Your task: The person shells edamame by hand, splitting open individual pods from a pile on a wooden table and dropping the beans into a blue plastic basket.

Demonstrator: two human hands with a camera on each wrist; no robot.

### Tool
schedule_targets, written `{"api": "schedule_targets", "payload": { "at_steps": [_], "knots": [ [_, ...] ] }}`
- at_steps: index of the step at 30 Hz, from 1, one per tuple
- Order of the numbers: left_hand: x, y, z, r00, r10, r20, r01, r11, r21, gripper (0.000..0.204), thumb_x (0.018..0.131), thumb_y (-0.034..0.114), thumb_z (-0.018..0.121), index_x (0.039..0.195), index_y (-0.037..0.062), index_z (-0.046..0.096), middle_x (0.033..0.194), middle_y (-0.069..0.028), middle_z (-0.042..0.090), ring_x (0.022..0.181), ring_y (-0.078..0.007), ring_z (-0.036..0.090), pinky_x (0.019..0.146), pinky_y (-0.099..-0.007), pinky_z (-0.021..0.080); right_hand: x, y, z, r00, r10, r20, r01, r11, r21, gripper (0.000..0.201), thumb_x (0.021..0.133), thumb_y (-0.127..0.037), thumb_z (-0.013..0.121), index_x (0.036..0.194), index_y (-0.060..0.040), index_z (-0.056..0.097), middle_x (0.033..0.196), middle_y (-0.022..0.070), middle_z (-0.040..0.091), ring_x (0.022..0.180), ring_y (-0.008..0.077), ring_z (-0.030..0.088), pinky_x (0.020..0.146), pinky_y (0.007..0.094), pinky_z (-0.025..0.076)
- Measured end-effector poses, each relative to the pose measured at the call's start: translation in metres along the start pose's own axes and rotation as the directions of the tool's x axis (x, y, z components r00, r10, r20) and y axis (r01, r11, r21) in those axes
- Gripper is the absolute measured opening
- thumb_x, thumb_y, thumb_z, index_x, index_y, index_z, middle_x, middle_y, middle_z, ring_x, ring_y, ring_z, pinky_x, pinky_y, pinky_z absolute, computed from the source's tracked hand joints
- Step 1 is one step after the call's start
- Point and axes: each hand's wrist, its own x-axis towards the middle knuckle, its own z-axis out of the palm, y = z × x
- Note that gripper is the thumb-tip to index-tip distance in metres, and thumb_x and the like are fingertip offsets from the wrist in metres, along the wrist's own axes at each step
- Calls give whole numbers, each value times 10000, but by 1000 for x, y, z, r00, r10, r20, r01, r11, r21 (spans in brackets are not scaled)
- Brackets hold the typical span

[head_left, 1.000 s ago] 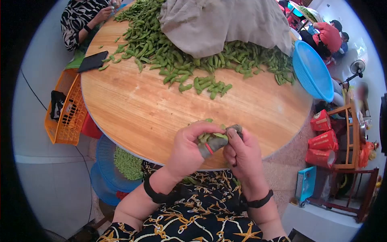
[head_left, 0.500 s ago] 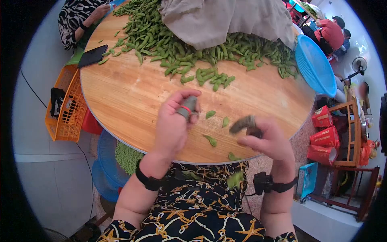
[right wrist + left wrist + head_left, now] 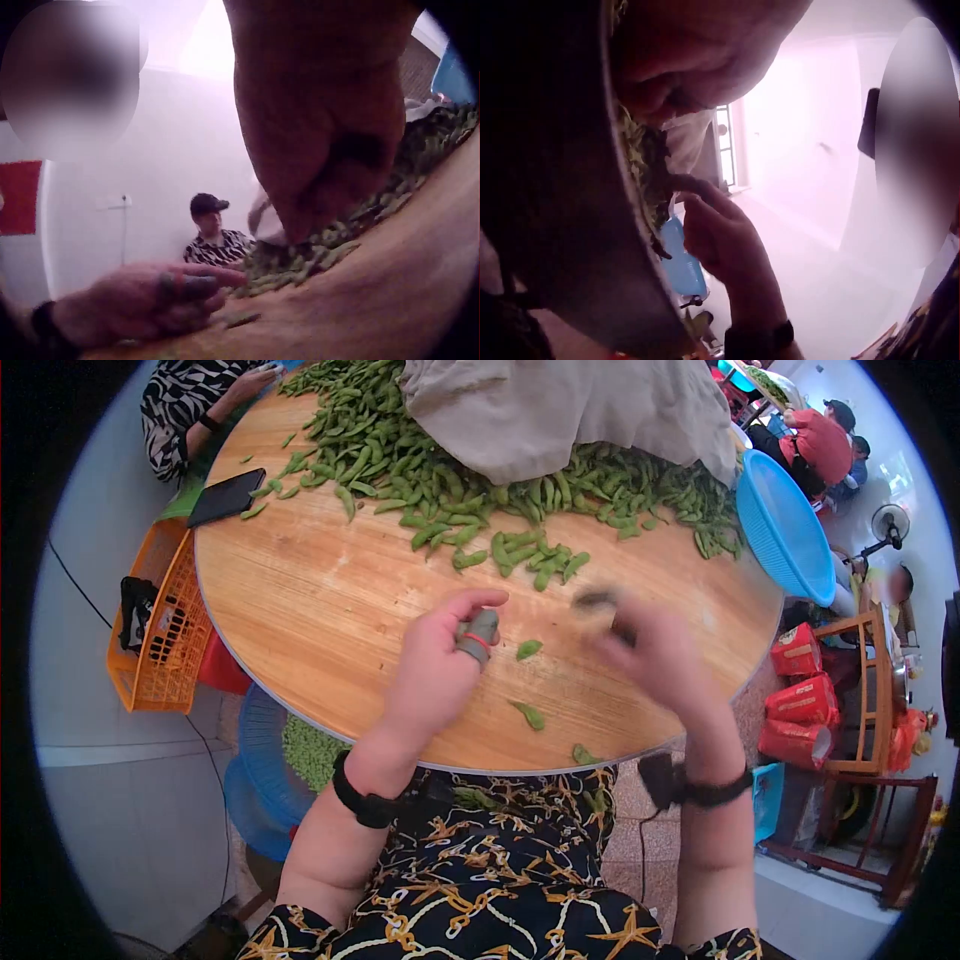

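Over the middle of the round table, in the head view, hovers the left hand (image 3: 440, 660), its fingers loosely bent, a grey cover with a red band on a finger; no pod shows in it. The right hand (image 3: 660, 655), blurred and with dark covers on its digits, reaches above the table below the heap of green pods (image 3: 430, 470), touching none that I can see. Loose pods (image 3: 528, 649) lie between the hands and near the edge. The right wrist view shows the left hand (image 3: 150, 304) with a finger extended.
A grey cloth (image 3: 570, 410) covers part of the heap. A black phone (image 3: 227, 497) lies at the left edge, a blue basket (image 3: 785, 525) stands at the right. Shelled beans (image 3: 312, 750) sit in a blue basket low left. Another person (image 3: 185, 410) is at the far left.
The hands, together a second ago, have parted. The right hand has gone up and rightward, towards the heap. A loose pod seen between them half a second ago no longer shows there.
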Motion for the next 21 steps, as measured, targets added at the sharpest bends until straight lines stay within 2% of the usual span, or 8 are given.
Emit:
{"api": "schedule_targets", "payload": {
  "at_steps": [1,2,3,7,9,12,17,21],
  "knots": [
    [-2,-1,3,1000,2,1,-2,1000,0,199,797,-31,482,959,32,578,749,4,519,644,-73,475,558,-199,399,17,7,-1,996,-23,-89,23,1000,5,186,736,-201,633,819,-39,597,698,172,597,663,323,588,596,393,464],
    [-5,-2,7,968,229,106,-252,896,367,217,796,-28,481,980,31,579,745,-2,516,653,-91,485,576,-230,413,34,15,-1,982,-46,-181,48,999,7,196,735,-199,632,837,-35,597,705,171,601,673,322,591,605,396,466],
    [-7,-2,10,877,388,282,-473,605,641,235,795,-25,479,1001,29,579,740,-8,513,663,-109,495,593,-262,427,45,20,0,981,-48,-189,50,999,3,196,735,-199,632,837,-35,597,705,171,601,673,322,591,605,396,466],
    [-11,2,15,827,269,493,-536,641,549,242,813,-2,477,1031,36,576,743,-26,521,671,-143,517,613,-309,439,55,28,4,987,-93,-134,55,962,-266,196,733,-187,634,863,-43,604,721,172,609,667,313,597,602,382,469],
    [-10,4,12,920,81,384,-172,963,208,216,820,29,530,1029,30,583,763,-17,540,660,-106,513,575,-253,424,47,25,6,988,-127,-88,93,944,-317,193,733,-183,634,858,-38,608,717,174,608,659,304,600,598,372,469],
    [-6,7,14,985,-110,133,138,965,-224,182,819,74,587,995,31,597,784,-11,567,633,-61,500,523,-190,387,20,11,6,997,1,-79,10,991,134,191,745,-185,637,829,-15,610,677,148,602,593,228,586,574,329,458],
    [-6,6,8,955,-160,250,267,829,-491,163,818,93,615,969,32,607,734,45,542,615,-17,465,517,-157,369,-16,-23,28,997,74,33,-79,789,609,191,777,-180,633,791,8,600,620,61,563,561,86,488,539,271,426],
    [-8,1,2,968,-86,237,202,828,-523,144,813,105,620,934,27,610,716,45,549,620,-24,471,532,-154,369,-14,-20,24,986,-51,159,-40,851,523,202,777,-187,639,831,5,601,614,83,569,548,110,501,535,276,425]
  ]
}}
